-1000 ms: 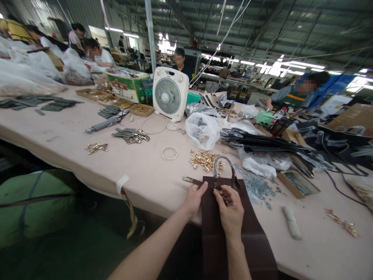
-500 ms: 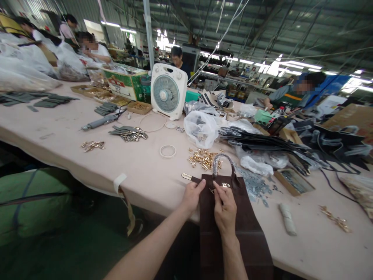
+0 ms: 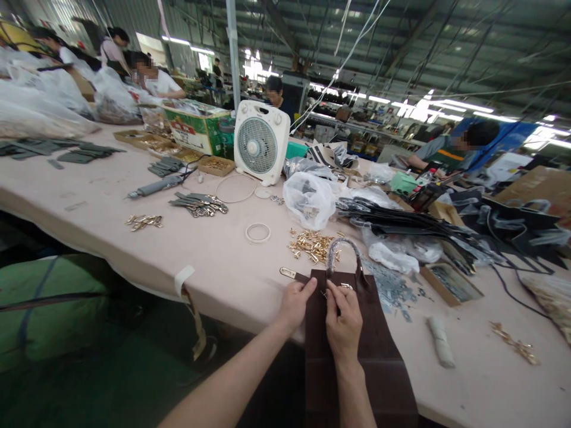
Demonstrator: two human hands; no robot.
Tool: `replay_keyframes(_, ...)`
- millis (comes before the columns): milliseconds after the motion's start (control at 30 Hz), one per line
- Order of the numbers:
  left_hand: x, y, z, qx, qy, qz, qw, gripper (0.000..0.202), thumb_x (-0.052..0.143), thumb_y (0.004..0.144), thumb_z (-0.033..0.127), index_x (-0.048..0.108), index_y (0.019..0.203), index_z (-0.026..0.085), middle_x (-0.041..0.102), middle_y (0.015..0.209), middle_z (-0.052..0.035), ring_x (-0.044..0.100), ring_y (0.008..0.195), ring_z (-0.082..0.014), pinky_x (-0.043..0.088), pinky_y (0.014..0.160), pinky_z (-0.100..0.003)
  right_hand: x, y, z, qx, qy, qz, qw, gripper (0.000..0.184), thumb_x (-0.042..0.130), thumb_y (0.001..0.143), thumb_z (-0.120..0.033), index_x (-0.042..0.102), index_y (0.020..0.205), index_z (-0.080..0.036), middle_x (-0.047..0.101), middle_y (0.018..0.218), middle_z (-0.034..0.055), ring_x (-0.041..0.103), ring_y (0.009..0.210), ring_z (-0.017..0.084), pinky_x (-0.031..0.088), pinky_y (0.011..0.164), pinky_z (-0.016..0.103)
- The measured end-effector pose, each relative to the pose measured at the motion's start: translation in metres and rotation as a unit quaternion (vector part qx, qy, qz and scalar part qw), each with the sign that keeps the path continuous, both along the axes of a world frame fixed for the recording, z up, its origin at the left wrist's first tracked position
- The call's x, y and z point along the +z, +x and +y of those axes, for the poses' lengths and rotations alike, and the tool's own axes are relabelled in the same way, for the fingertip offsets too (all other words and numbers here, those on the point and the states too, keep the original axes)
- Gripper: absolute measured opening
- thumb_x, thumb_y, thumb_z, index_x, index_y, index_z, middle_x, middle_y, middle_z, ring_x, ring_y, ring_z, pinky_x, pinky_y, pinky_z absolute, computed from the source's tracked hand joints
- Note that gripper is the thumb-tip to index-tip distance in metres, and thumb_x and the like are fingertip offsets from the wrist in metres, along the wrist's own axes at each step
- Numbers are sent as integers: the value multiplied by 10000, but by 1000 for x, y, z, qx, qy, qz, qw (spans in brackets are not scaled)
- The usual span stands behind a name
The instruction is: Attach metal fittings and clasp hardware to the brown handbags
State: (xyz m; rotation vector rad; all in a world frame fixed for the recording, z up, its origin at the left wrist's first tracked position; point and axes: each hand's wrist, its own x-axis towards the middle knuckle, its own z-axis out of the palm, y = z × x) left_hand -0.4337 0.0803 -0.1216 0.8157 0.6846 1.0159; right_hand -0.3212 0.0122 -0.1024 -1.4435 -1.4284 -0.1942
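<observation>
Pink-topped, the long worktable (image 3: 134, 238) carries a white box fan (image 3: 261, 141), clear plastic bags and a scatter of small gold metal fittings (image 3: 310, 245). At its near edge a dark brown leather bag (image 3: 357, 351) lies flat and hangs partly over the side, its wrapped handle (image 3: 341, 252) arching up. The left hand (image 3: 294, 303) pinches the bag's top corner; the right hand (image 3: 343, 318) is closed on a small gold clasp (image 3: 345, 286) at the top edge. A loosened pinch could let the overhanging bag slide off, or drop the clasp among the loose fittings.
</observation>
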Motion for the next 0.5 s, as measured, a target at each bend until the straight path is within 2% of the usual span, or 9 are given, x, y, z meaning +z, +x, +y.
replay_keyframes(100,3,-2,-2,-7,18,16,1000,514,775,812,623,775,854,110,753,781,-79,687,715,-194,556,693,-292,0,-3,3,-25,-8,13,1000,292,578,1036,-294,687,1294,-210,687,1040,93,667,958,211,560,897,379)
replay_keyframes(200,5,-4,-3,0,37,23,999,507,758,831,620,774,863,114,748,770,-74,685,719,-194,552,701,-291,1,-7,5,-49,1,41,998,246,645,1003,-329,696,1204,-196,709,1026,88,680,921,208,570,851,358)
replay_keyframes(267,6,-5,-4,7,51,28,998,496,740,853,610,771,845,115,735,744,-66,676,708,-188,547,707,-289,1,-8,6,-37,15,36,999,193,663,993,-315,721,1133,-197,722,1054,93,688,972,217,571,894,376)
replay_keyframes(333,8,-5,-5,10,64,29,997,483,718,881,593,773,844,115,730,741,-63,669,706,-180,546,730,-290,2,-8,6,-18,23,21,999,189,649,997,-291,739,1138,-202,726,1091,101,687,1032,228,563,958,412)
replay_keyframes(500,16,-4,-6,13,98,13,995,456,685,924,555,789,1016,121,770,918,-93,688,809,-193,550,827,-307,4,-9,5,-15,4,44,999,255,648,990,-309,739,1199,-194,735,1101,114,702,988,222,590,902,383)
